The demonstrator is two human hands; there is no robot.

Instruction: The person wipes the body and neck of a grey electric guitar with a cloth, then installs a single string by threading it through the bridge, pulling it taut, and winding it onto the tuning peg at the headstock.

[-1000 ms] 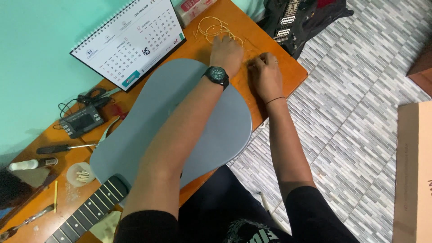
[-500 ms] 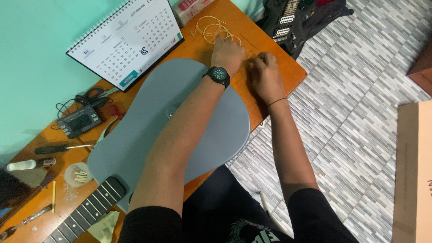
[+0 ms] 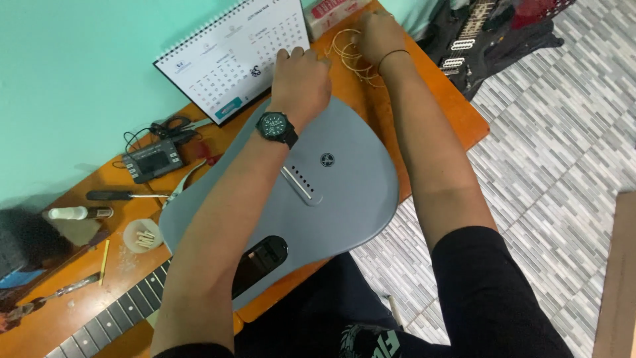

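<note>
Handling a coil of guitar string (image 3: 351, 56) at the far edge of the bench (image 3: 457, 109), beyond the grey guitar body (image 3: 344, 192).
Right hand (image 3: 376, 34) pinches the coil; left hand (image 3: 301, 78) is curled, knuckles up, beside it. Risk: loose loops may kink, tangle, or spring off the bench edge.

Fretboard (image 3: 112, 321) cut off at bottom edge; right hand (image 3: 377, 33) fingertips hidden among string coil (image 3: 351, 56)
</note>
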